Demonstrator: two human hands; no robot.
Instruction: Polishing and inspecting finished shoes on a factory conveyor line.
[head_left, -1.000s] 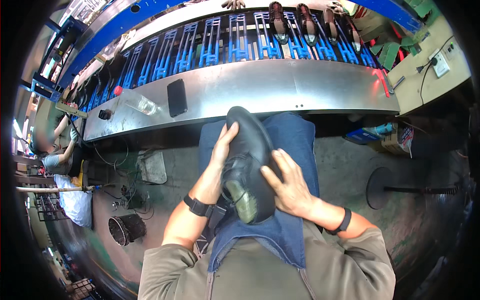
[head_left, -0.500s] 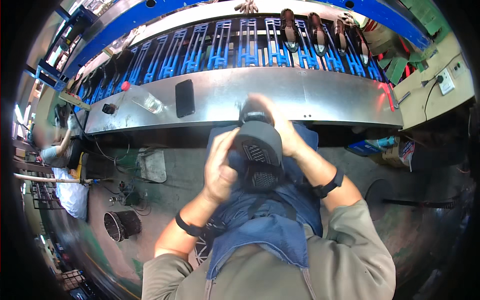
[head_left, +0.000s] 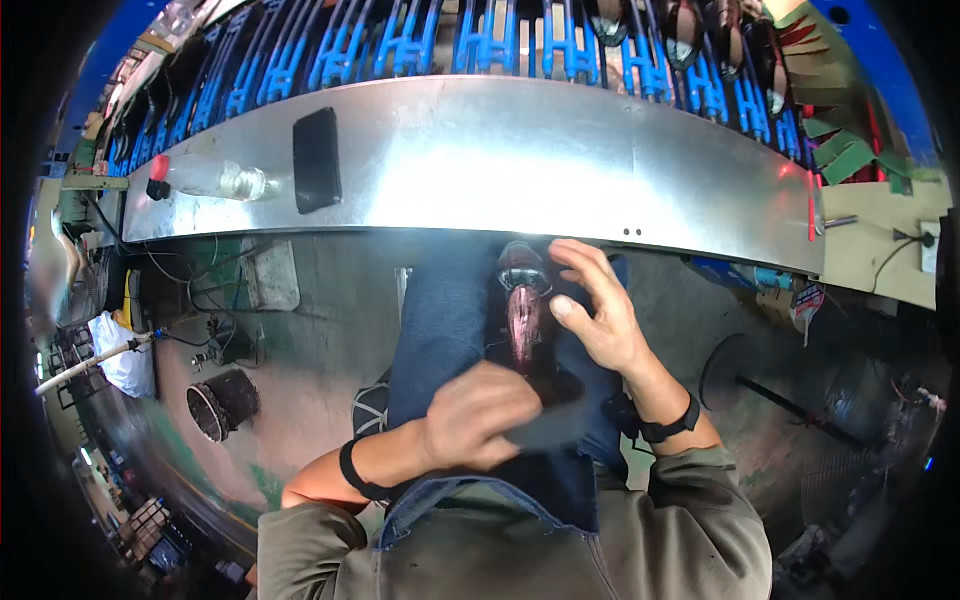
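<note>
A dark shoe [head_left: 522,320] with a glossy toe and a reddish-brown middle lies between my thighs, its toe pointing toward the bench. My right hand [head_left: 605,315] is just right of the toe, fingers and thumb spread; whether it touches the shoe I cannot tell. Nearer my body, my left hand [head_left: 478,415] is curled and smeared by motion. At its fingers is a flat dark piece [head_left: 555,415], also blurred, which looks like the black sole. The shoe's heel end is hidden behind this hand and piece.
Ahead stands a metal bench [head_left: 480,150] with a black phone [head_left: 318,160] and a clear bottle [head_left: 215,178]. Behind it, a blue-barred rack [head_left: 490,40] carries several dark shoes [head_left: 685,35]. A black bucket [head_left: 222,403] is on the floor at left, a round-based stand [head_left: 735,372] at right.
Both hands were up near the bench edge around the black sole and shoe. Now the left has swung toward my body with the flat dark piece; the right has opened beside the shoe. My view has tilted down.
</note>
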